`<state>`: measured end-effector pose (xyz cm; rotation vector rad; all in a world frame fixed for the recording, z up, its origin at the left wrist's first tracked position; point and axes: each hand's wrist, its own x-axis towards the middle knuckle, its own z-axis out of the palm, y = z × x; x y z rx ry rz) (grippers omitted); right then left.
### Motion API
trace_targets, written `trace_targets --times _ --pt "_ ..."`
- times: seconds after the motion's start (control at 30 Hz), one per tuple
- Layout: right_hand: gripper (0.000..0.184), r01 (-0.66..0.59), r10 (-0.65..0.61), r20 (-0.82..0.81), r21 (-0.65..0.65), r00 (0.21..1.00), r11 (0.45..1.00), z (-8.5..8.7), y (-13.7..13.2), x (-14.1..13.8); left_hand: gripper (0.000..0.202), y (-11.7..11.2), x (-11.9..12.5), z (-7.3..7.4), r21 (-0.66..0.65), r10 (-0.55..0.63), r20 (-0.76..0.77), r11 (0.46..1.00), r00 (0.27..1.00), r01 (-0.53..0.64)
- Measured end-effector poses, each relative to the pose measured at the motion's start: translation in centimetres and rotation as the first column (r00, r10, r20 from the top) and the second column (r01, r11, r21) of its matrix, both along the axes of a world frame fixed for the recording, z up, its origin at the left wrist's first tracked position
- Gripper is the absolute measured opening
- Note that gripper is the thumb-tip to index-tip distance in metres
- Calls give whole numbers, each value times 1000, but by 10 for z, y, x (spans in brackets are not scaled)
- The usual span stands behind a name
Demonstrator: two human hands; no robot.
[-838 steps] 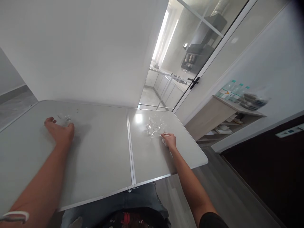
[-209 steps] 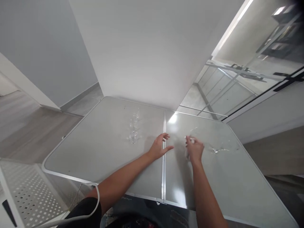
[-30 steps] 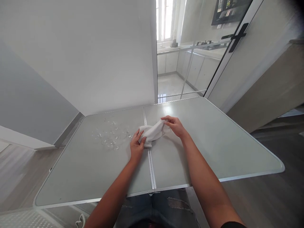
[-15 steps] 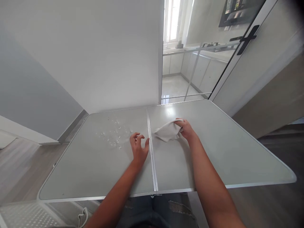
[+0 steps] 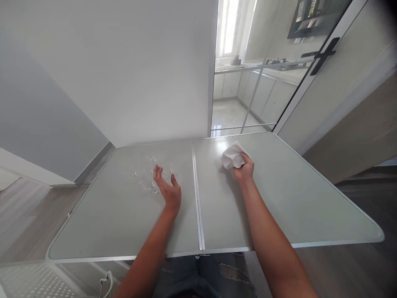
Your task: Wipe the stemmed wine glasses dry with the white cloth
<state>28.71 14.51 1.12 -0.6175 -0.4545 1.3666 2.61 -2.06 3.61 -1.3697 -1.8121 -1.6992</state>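
A folding table [image 5: 124, 223] with a pale top and a metal rim spreads out before me. My right hand [image 5: 246, 166] grips a crumpled white cloth [image 5: 233, 155] over the table's right half, the thumb lying on top of it. On the left half, my left hand [image 5: 167, 188] has its fingers apart and nothing in them. It hovers by a scatter of clear water drops [image 5: 139, 178] and hides some of them.
A metal seam [image 5: 197, 198] splits the tabletop. Behind stand a white wall [image 5: 149, 82] and a glass door with a black handle [image 5: 324, 56]. A perforated white panel [image 5: 34, 281] and a white cord [image 5: 107, 283] are below at left.
My left hand has moved left, closer over the water drops. My right hand has lifted the cloth a little right and away from the seam, and the cloth is now more bunched.
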Motion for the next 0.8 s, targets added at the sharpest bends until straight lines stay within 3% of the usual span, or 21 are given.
trace_targets --times 0.17,0.3,0.47,0.57,0.67,0.8 --pt "20 -93 84 152 51 985 994 8 -18 -21 70 5 -4 -20 -116 -7 184 993 983 29" --pt "27 -183 153 263 94 953 979 10 -33 -44 67 13 -6 -40 -202 -13 355 975 935 90" --pt "31 -337 260 437 108 861 935 9 -56 -71 57 21 -9 -40 -200 -66 467 963 882 178" --pt "33 -345 135 628 224 766 912 11 -67 -74 47 18 -5 -30 -241 -160 355 936 921 256" --pt "27 -375 -67 761 392 646 840 16 -74 -69 49 15 1 -23 -387 -259 96 880 961 276" --pt "25 -510 -127 864 400 488 762 20 -71 -62 55 22 -1 -28 -498 -341 -174 840 924 216"
